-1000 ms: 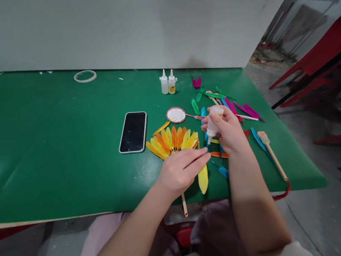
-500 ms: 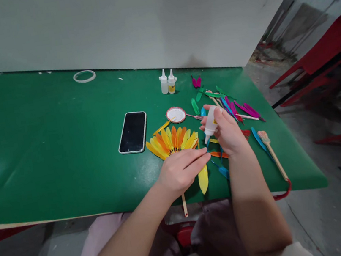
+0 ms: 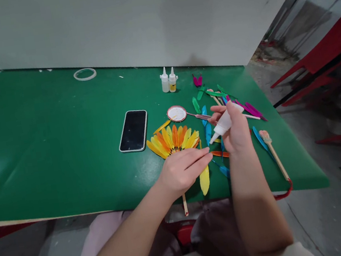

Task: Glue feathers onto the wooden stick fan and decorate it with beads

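My right hand (image 3: 233, 129) grips a small white glue bottle (image 3: 223, 123), tilted with its nozzle pointing down and left. The nozzle tip is close to the fingertips of my left hand (image 3: 185, 167). The left fingers are pressed together; what they hold, if anything, is hidden. Under that hand lies a fan of yellow and orange feathers (image 3: 174, 138), with a wooden stick (image 3: 185, 205) extending below. A loose yellow feather (image 3: 205, 181) lies beneath the left fingers. Blue feathers (image 3: 208, 133) and an orange feather (image 3: 220, 154) lie beside the fingertips.
A phone (image 3: 133, 131) lies left of the fan. Behind it are a round white disc with a red rim (image 3: 176, 113), two glue bottles (image 3: 168, 81) and a white ring (image 3: 84, 74). Purple feathers (image 3: 254, 111) and a stick with a pinkish head (image 3: 273, 151) lie on the right.
My right hand has moved slightly right, and the glue bottle leans more to the side, its nozzle shifting right. The left hand stays nearly in place.
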`<state>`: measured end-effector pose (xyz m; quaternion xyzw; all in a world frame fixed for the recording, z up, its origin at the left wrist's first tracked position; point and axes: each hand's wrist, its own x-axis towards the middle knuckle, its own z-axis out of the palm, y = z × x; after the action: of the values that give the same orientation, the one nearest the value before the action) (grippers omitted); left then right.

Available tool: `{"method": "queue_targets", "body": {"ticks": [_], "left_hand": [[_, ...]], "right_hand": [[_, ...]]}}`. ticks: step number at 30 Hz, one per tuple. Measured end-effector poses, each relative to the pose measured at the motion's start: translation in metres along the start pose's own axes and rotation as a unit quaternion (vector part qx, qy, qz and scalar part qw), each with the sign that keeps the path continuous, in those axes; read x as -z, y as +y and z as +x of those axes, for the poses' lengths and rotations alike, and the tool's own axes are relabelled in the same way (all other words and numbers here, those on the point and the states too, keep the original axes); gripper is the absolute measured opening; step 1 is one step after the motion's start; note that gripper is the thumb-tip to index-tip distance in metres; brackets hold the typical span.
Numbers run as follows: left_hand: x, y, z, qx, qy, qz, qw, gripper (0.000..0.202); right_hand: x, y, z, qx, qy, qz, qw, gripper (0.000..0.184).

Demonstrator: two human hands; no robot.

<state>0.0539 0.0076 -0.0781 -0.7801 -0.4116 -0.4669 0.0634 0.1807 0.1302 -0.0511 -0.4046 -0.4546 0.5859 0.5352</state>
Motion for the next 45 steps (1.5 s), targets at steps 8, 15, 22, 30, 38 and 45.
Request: {"method": "queue_targets", "body": {"ticks": [8, 15, 22, 30, 38, 45], "left_hand": [[0.001, 0.004, 0.004, -0.040, 0.005, -0.032, 0.999, 0.022], [0.006, 0.014, 0.009, -0.044, -0.010, -0.028, 0.999, 0.019], [0.010, 0.016, 0.012, -0.047, -0.007, -0.020, 0.999, 0.016], [0.011, 0.017, 0.013, -0.048, -0.003, -0.018, 0.999, 0.015], [0.011, 0.017, 0.014, -0.049, 0.001, -0.023, 0.999, 0.015], [0.010, 0.017, 0.014, -0.050, 0.003, -0.022, 0.999, 0.014]], "right_hand": [[0.002, -0.004, -0.003, 0.012, 0.059, -0.048, 0.997, 0.053], [0.003, 0.003, -0.002, -0.011, 0.010, -0.041, 0.999, 0.058], [0.004, 0.005, -0.002, -0.025, 0.013, -0.017, 0.999, 0.058], [-0.001, 0.002, -0.004, -0.034, 0.027, -0.009, 0.999, 0.056], [0.000, 0.003, -0.003, -0.032, 0.028, -0.013, 0.999, 0.057], [-0.002, 0.000, -0.004, -0.035, 0.048, -0.005, 0.998, 0.058]]}}
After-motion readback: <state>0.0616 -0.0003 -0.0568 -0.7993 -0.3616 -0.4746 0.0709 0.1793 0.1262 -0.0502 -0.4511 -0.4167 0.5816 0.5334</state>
